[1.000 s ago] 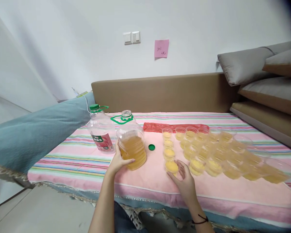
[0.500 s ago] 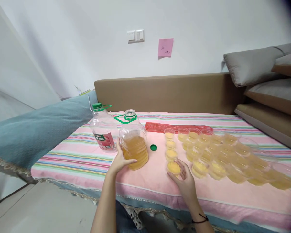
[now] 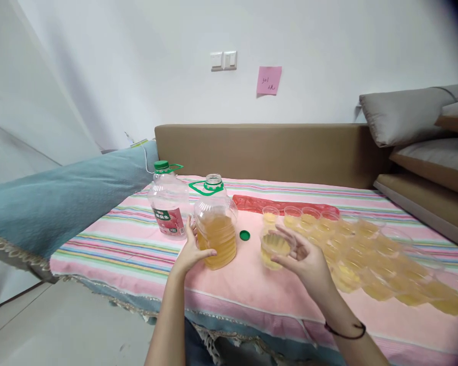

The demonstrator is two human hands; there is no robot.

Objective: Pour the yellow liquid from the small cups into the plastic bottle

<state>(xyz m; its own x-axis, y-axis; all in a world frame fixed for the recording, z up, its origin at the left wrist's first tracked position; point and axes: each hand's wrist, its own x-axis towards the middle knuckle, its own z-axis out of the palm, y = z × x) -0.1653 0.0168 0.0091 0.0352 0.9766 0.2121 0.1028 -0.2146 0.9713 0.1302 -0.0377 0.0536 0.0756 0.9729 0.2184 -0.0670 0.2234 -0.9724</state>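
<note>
My left hand is pressed round the lower left side of a large clear plastic bottle, its thumb across the front. The bottle stands upright and uncapped, with amber liquid in its lower part and a green loop handle at the neck. My right hand grips a clear plastic cup between thumb and fingers, its opening facing me. Yellowish contents show through the cup, which overlaps other cups behind it. Many yellow-filled cups stand in rows to the right, partly hidden by that hand.
A green cap lies right of the bottle. Another bottle, capped and labelled, stands to the left. A red plastic wrapper lies behind the cups. The striped cloth has a fringed front edge; cushions are stacked at right.
My right hand has raised the front cup of the left column and tipped it towards me. My left hand stays on the bottle. The whole view has shifted slightly.
</note>
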